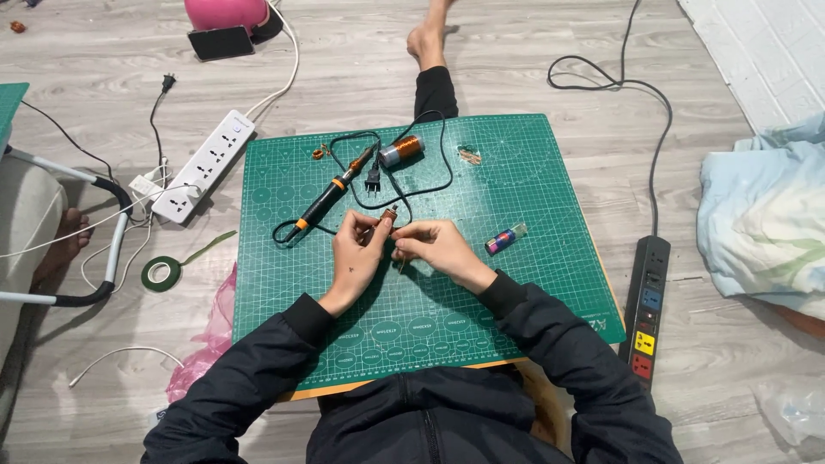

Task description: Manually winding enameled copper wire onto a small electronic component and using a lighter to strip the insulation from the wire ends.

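Pinching a small copper-coloured part [388, 215] between our fingertips, we close the left hand [357, 253] round it from the left while the right hand [434, 247] meets it from the right, fingers curled shut; what the right grips we cannot tell. Both hover over the green cutting mat [533, 180]. Just beyond lie a soldering iron [331, 196], its black cord [430, 176] and a copper wire spool [402, 150]; a lighter [505, 239] sits right

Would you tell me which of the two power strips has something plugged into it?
The white power strip, left of the green cutting mat, carries a white plug; the black power strip on the right shows only bare sockets.
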